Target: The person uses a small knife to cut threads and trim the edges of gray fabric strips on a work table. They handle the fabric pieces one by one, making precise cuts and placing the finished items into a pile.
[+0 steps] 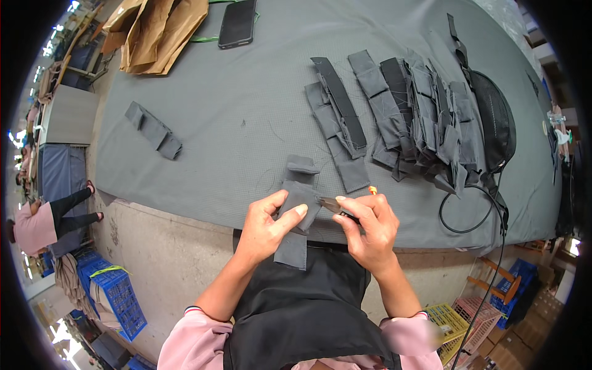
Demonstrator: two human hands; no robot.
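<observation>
Grey fabric strip hangs lengthwise pinched in the left hand, right hand gripping small snips just beside its edge.

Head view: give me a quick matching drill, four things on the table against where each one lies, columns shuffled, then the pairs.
Things:
1. black phone
2. brown paper bag
3. black pouch bag
4. grey fabric piece

Places:
A. far left corner of the grey table cover
B. pinched in the left hand, with small snips in the right hand at its edge
C. right end, beyond the row of grey strips
D. far edge, just right of the paper bag

Pairs: 1-D, 2-A, 3-C, 4-B
</observation>
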